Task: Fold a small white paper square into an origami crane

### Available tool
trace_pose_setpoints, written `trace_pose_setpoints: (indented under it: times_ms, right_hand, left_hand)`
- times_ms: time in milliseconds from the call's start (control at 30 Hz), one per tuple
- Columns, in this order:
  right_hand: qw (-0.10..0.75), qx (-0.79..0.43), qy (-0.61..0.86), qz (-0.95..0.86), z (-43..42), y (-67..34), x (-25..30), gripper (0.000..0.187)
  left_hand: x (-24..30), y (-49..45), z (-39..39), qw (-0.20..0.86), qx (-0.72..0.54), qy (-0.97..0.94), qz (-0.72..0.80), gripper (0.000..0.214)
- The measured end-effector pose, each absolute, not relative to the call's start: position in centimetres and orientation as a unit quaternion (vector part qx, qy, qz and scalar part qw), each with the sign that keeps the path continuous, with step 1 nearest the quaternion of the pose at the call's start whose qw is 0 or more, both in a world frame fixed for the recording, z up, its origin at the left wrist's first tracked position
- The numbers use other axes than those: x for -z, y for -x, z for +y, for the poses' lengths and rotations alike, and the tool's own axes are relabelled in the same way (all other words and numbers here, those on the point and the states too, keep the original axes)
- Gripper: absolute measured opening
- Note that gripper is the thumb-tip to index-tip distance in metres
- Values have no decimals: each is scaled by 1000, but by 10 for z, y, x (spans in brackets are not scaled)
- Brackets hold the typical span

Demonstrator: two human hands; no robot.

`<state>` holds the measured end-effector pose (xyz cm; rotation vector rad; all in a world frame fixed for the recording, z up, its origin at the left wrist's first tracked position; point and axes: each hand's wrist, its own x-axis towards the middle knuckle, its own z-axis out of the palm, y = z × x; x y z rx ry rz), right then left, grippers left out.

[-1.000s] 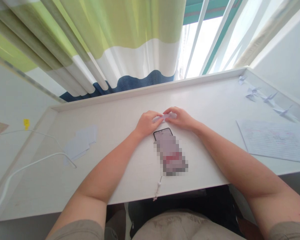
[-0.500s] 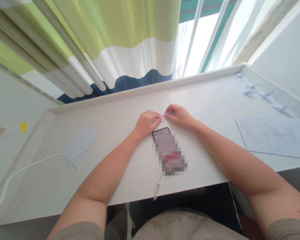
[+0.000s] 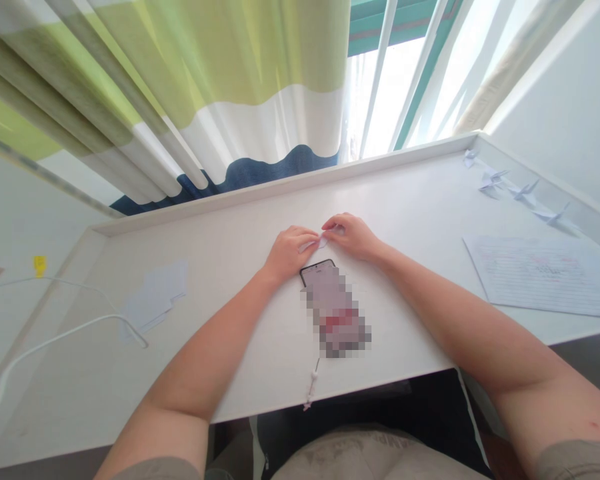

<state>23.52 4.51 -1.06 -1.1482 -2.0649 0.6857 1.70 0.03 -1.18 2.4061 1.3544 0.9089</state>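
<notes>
A small folded piece of white paper (image 3: 323, 243) shows between my two hands, just beyond the phone. My left hand (image 3: 291, 253) pinches its left side between thumb and fingers. On the other side my right hand (image 3: 353, 236) has its fingertips closed on the paper's right edge. Most of the paper is covered by the fingers, so its exact shape cannot be made out. The phone (image 3: 334, 310) lies face up below the hands, its screen blurred, with a beaded strap (image 3: 313, 380) trailing to the desk's front edge.
Several folded paper cranes (image 3: 523, 192) stand along the desk's right rim. Nearer lies a lined, written sheet (image 3: 545, 273). Loose white paper pieces (image 3: 155, 293) lie at the left, beside a white cable (image 3: 75, 328). A raised rim (image 3: 280, 185) borders the desk (image 3: 250, 377) below the curtain (image 3: 205, 87).
The view has shifted slightly. My fingers have moved a little around the paper, which shows at a different angle between them.
</notes>
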Motion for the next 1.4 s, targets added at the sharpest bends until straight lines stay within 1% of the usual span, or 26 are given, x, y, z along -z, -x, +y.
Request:
trace_pose_setpoints:
  times_ms: [200, 300, 433, 533, 633, 1033, 1167, 1267, 1400]
  right_hand:
    - [308, -240, 454, -801, 46, -235, 8, 9]
    - [299, -265, 449, -799, 48, -240, 7, 14]
    - [316, -319, 432, -782, 49, -249, 5, 26]
    - [307, -302, 409, -805, 49, -256, 3, 29]
    - [291, -272, 381, -835, 49, -260, 1, 27]
    - [265, -252, 352, -862, 54, -262, 5, 17]
    - [265, -247, 369, -856, 55, -261, 3, 17]
    - [280, -272, 400, -829, 53, -258, 2, 15]
    - [290, -280, 448, -798, 49, -252, 1, 25]
  left_hand:
    - [16, -16, 3, 136, -327, -816, 457, 14]
    - [16, -16, 3, 164, -344, -797, 468, 12]
    - [15, -15, 3, 171, -343, -797, 466, 12]
    - [14, -15, 3, 164, -335, -805, 461, 11]
    - [15, -15, 4, 158, -335, -809, 456, 12]
    - [20, -11, 8, 160, -336, -817, 441, 13]
    - [20, -11, 8, 163, -339, -820, 431, 14]
    - [18, -12, 7, 167, -339, -818, 434, 14]
    - [14, -13, 3, 171, -329, -804, 465, 16]
